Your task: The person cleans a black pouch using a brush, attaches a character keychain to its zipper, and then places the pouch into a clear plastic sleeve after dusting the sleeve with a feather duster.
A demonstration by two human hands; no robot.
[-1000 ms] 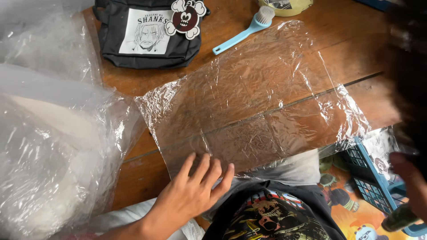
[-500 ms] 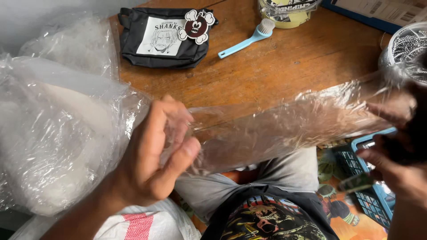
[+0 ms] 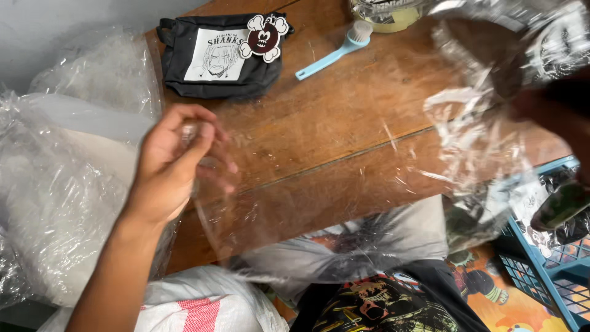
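Observation:
My left hand (image 3: 169,163) pinches the left edge of a clear plastic wrap sheet (image 3: 344,184) and holds it up over the wooden table (image 3: 344,110). The sheet stretches across to my right hand (image 3: 562,114), which is dark and blurred at the right edge and grips the crumpled right end. The wrap hangs between both hands, above my lap, with the table showing through it.
A black pouch (image 3: 215,58) with a round tag lies at the table's back left. A light blue brush (image 3: 335,54) lies beside it, next to a jar (image 3: 384,12). Bulky clear plastic bags (image 3: 55,184) fill the left. A blue crate (image 3: 553,270) sits at lower right.
The wrap lay flat on the table a second ago with my left hand at its near edge. Both hands have lifted it off and now hold it stretched in the air.

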